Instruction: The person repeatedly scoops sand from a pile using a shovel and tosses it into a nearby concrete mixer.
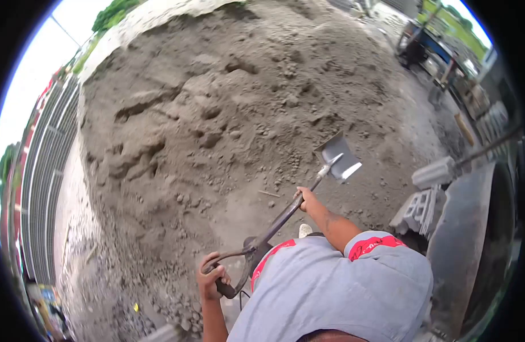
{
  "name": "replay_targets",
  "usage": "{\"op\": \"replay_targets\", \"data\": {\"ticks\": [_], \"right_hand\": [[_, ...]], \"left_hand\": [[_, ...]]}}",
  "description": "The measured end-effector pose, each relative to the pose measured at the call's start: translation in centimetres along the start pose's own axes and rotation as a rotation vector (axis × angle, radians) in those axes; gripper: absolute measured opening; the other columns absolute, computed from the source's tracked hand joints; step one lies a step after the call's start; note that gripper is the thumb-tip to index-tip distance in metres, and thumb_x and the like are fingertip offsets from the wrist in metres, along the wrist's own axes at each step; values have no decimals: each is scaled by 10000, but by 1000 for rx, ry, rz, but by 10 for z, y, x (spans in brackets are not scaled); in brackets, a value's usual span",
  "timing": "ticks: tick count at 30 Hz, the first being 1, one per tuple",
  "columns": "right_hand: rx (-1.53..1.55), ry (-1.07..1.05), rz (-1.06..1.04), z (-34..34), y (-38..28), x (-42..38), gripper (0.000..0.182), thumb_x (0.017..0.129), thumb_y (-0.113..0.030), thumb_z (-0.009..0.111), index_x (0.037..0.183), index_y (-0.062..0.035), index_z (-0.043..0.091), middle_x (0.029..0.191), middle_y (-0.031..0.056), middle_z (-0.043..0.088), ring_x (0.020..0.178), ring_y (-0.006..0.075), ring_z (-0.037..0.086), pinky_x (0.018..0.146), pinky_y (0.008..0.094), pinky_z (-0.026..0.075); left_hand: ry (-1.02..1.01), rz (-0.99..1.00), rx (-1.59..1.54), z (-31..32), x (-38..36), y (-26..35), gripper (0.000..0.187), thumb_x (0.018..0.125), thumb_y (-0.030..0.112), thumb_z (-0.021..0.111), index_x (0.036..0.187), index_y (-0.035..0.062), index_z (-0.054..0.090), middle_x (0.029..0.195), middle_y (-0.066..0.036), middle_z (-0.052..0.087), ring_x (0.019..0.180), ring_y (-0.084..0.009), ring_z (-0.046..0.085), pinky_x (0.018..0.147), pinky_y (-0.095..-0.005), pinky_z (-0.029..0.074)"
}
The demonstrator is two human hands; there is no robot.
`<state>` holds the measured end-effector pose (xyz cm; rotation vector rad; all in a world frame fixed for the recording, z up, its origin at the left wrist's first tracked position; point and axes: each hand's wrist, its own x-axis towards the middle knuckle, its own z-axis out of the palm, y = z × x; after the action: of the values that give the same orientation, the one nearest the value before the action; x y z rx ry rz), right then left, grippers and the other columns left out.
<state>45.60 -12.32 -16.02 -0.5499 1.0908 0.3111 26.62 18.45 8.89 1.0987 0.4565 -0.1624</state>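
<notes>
A shovel slants across the view, its handle end low at left and its metal blade [334, 149] up at right, over the grey sand pile [217, 131]. No load shows on the blade, which catches bright light. My left hand [214, 276] is wrapped round the D-shaped grip [228, 289] at the handle end. Farther along, my right hand [305, 198] closes round the shaft [285, 215] below the blade, arm stretched forward. A light shoe [305, 230] shows just past my grey shirt.
Hollow concrete blocks [417, 210] lie at right beside a large grey sheet [465, 228]. A wheeled machine [430, 54] stands at the far right. Corrugated metal fencing [43, 182] runs along the left. Loose stones [185, 325] cover the ground at lower left.
</notes>
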Motion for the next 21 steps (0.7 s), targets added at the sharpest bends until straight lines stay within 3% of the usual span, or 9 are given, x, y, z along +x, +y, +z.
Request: {"op": "replay_targets", "data": {"ticks": [4,7,12,14,15,16,18,20,21], "right_hand": [[-502,-224,302,88,180,32,95,794,-56,548,759,-37,462,609,68,476,528,198,506,509,305,487],[-861,-289,413,147,293,7,88,807,-76,542,773,-33,473,617,69,490,538,192,519,515,316,494],[-1208,-378,454,232,447,1,98,818,-107,550,820,-21,503,627,66,515,535,189,528,511,322,494],[-1273,-558,492,267,487,9,159,815,-151,582,859,-13,517,654,77,534,508,180,521,500,308,491],[-1388,-646,536,292,492,-2,290,805,-210,617,954,22,528,814,141,573,669,217,574,605,322,497],[-1390,-638,532,319,493,-23,290,805,-210,617,954,22,528,814,141,573,669,217,574,605,322,497],[-1696,-804,405,368,492,-69,411,832,-314,579,1044,33,518,1022,182,553,907,258,555,761,337,459],[-2134,-1257,29,406,500,-75,474,886,-391,445,1129,14,489,1165,179,499,1063,290,478,868,357,392],[-2336,-1818,-748,419,507,-66,464,913,-400,321,1057,-14,533,1124,186,525,1014,320,503,841,366,394]], "left_hand": [[495,57,-375,-25,-70,-6,295,768,33,558,1051,65,479,590,-21,426,446,-116,439,425,-279,397],[722,155,-719,-48,-75,-26,276,776,82,524,1048,104,486,571,1,395,453,-106,404,444,-291,382],[994,457,-1165,-145,-14,-37,302,733,63,498,1017,167,488,590,21,376,482,-108,385,486,-303,387],[1025,525,-1222,-181,28,-18,315,709,51,498,996,182,492,603,31,369,492,-106,381,498,-307,380],[1042,539,-1217,-201,53,1,233,725,76,496,927,183,543,573,49,378,478,-102,385,498,-284,370],[1068,573,-1259,-231,84,9,223,720,69,497,911,178,530,578,49,372,476,-103,381,489,-283,364],[1106,627,-1231,-297,158,36,251,719,29,484,945,138,474,578,25,374,484,-103,398,472,-283,370],[1191,640,-923,-350,219,53,293,692,2,476,976,70,455,651,-24,458,556,-134,471,530,-301,428],[1247,683,-988,-359,236,73,302,682,11,481,982,45,459,750,-65,505,660,-182,521,626,-305,459]]}}
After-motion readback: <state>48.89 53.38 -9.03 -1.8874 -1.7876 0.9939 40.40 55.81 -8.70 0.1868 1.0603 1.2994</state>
